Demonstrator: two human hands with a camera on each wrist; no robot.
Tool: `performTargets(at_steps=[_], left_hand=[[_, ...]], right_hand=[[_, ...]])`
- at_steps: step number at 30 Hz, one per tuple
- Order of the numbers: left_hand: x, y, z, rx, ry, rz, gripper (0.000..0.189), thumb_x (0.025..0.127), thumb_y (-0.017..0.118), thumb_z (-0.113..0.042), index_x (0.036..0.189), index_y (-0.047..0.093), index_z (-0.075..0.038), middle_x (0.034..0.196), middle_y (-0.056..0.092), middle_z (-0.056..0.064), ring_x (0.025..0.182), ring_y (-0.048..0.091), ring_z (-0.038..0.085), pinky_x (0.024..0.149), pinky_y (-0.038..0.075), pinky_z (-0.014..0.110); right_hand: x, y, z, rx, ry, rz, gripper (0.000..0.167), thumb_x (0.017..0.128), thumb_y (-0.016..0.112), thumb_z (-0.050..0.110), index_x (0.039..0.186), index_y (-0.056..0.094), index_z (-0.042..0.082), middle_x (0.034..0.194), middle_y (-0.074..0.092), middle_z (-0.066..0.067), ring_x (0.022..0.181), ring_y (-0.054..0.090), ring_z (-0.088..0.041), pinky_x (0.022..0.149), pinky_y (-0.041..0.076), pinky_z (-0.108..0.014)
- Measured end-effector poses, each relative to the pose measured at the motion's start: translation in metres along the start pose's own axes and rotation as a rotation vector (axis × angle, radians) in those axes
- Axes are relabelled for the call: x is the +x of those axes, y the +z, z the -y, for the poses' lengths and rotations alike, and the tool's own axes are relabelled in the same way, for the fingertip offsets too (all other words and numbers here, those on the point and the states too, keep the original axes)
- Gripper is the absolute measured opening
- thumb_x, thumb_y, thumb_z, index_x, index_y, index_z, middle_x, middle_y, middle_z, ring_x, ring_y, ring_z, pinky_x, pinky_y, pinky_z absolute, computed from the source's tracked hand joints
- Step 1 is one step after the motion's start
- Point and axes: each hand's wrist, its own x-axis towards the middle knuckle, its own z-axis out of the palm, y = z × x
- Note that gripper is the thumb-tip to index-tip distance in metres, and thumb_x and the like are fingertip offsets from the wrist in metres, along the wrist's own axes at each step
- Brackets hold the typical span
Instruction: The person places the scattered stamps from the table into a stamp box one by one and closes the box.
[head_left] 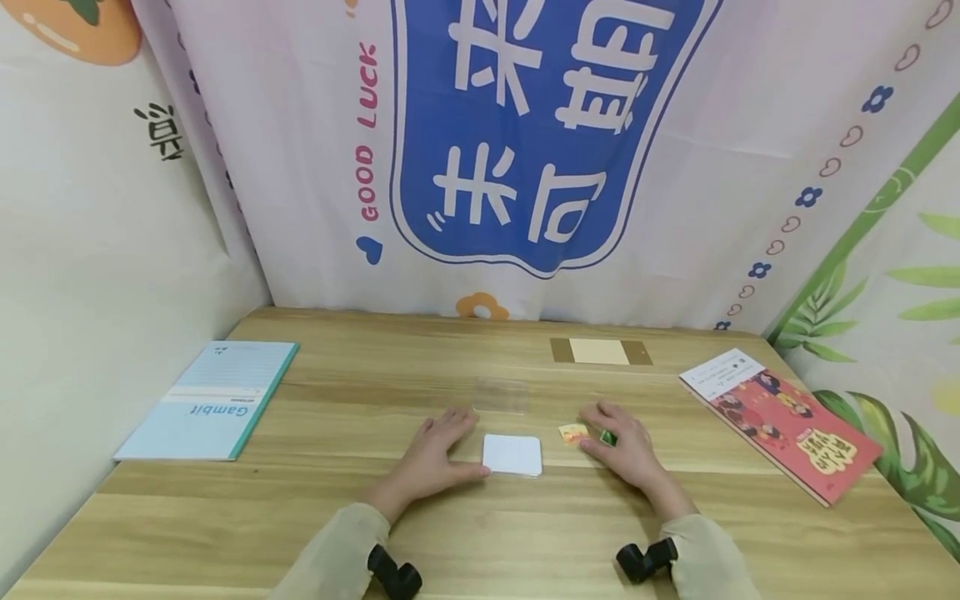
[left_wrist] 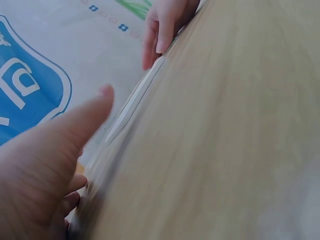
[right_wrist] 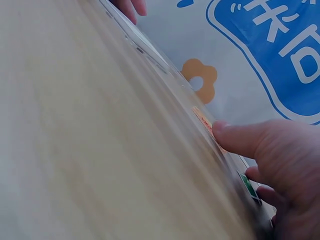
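On the wooden table lies a small white rectangular stack (head_left: 512,455) with rounded corners, perhaps cards or paper. My left hand (head_left: 437,457) rests at its left side, fingers spread, with the thumb right at the stack's lower left corner. To the right of the stack is a small yellow-orange printed piece (head_left: 573,433). My right hand (head_left: 621,442) lies over the table there, its thumb tip at that piece in the right wrist view. A small green piece (head_left: 608,437) shows under this hand, partly hidden by it. A clear plastic sheet (head_left: 501,396) lies just behind the stack.
A light blue notebook (head_left: 210,400) lies at the left. At the right is a red and white booklet (head_left: 780,425). A brown and cream rectangular piece (head_left: 600,351) sits near the table's back edge, before a printed curtain (head_left: 315,275).
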Motion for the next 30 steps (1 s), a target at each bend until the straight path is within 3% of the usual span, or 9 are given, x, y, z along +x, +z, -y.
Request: performTargets(at_steps=[10,30], left_hand=[[0.0016,0.0015,-0.0025,0.13,0.007,0.027,0.068,0.074,0.052,-0.058,0.128,0.044,-0.017,0.137,0.027,0.011,0.126,0.016,0.027,0.098,0.006,0.048],[0.0004,0.0034,-0.0056,0.179,-0.006,0.038,0.063,0.074,0.052,-0.059,0.125,0.048,-0.023,0.137,0.026,0.012,0.126,0.016,0.028,0.097,0.007,0.05]], right_hand=[[0.0011,0.0035,0.0009,-0.065,0.002,-0.026,0.032,0.076,0.066,0.026,0.105,0.064,0.012,0.124,0.04,-0.025,0.114,0.031,-0.042,0.089,0.016,-0.057],[0.0015,0.005,0.0023,-0.011,0.043,-0.041,0.024,0.073,0.069,0.023,0.094,0.068,0.013,0.122,0.042,-0.023,0.114,0.032,-0.041,0.09,0.014,-0.056]])
